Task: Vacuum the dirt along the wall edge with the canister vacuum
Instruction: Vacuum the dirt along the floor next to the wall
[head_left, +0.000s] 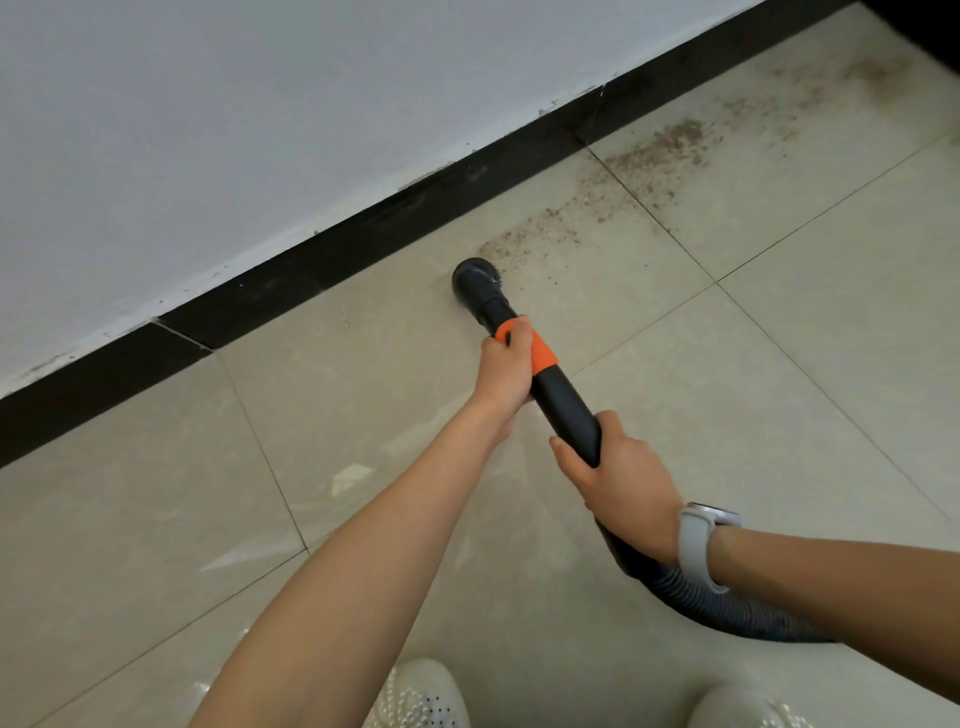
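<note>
both hands grip the wand (563, 402): left hand (506, 364) at its orange collar, right hand (618, 475) lower. the brush nozzle (475, 280) sits at the edge of the dirt (654, 150). next, it likely needs pushing along the skirting (363, 239).

Your vacuum wand (550, 379) lies on the floor (779, 364), its brush head (475, 278) just beside the baseboard (363, 234). The dirt (613, 187) trails along the baseboard to the head's right. Your left hand (506, 366) sits ahead of your right hand (618, 473) on the wand, and the hose (727, 608) runs behind.
</note>
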